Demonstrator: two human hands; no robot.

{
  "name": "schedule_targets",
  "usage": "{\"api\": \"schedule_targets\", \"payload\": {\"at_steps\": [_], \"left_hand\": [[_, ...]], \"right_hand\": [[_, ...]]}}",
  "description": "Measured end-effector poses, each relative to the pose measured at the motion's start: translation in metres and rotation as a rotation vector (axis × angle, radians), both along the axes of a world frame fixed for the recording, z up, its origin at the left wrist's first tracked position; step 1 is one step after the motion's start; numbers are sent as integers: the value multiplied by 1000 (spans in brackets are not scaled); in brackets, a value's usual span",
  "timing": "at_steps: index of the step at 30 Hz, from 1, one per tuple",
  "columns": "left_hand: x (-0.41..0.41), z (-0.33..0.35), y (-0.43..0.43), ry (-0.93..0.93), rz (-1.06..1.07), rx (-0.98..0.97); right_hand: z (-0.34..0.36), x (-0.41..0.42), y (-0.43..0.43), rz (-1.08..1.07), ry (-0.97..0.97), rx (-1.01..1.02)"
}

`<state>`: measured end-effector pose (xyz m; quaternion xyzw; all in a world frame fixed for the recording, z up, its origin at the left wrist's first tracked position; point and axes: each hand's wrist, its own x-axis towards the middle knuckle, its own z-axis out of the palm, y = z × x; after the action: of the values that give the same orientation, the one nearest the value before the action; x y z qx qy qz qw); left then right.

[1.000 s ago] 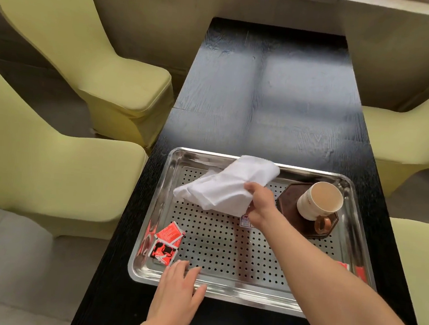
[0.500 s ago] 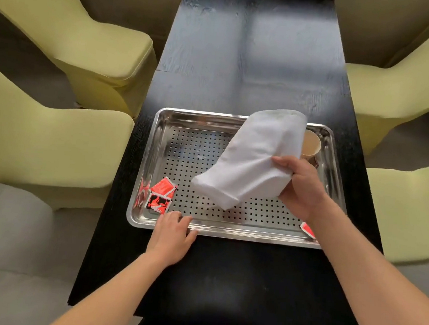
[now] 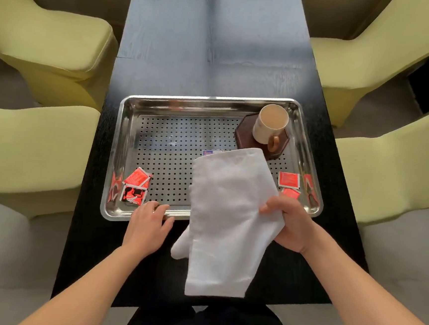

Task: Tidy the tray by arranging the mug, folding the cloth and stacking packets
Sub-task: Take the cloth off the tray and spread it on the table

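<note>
A perforated steel tray lies on a black table. My right hand grips a white cloth, which hangs over the tray's front edge toward me. My left hand rests palm down on the tray's front rim, fingers apart, holding nothing. A cream mug with a brown handle stands on a dark hexagonal coaster in the tray's far right corner. Two red packets lie at the front left, two more red packets at the right. A blue-edged packet peeks out behind the cloth.
Yellow-green chairs flank the table on both sides. The far half of the black table stretches away beyond the tray. A strip of table lies between the tray and my body.
My right hand has pulled the cloth off the tray toward me and lowered it over the front edge. The mug and right-hand packets are now uncovered. My left hand stays at the rim.
</note>
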<state>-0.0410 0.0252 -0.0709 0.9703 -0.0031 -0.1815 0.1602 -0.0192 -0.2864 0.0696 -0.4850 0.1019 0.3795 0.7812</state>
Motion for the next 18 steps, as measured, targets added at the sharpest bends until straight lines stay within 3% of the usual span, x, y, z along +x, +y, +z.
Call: {"api": "schedule_targets", "payload": {"at_steps": [5,12,18], "left_hand": [[-2,-3,-1,-21,16,6],[-1,-2,-4,-26,13,23],[-2,-1,-4,-24,17,23]], "right_hand": [[-35,-24,-19,280,58,-327],[-79,-54,-27,622,-160,-955],[-98,-59,-23,807,-331,-1201]]}}
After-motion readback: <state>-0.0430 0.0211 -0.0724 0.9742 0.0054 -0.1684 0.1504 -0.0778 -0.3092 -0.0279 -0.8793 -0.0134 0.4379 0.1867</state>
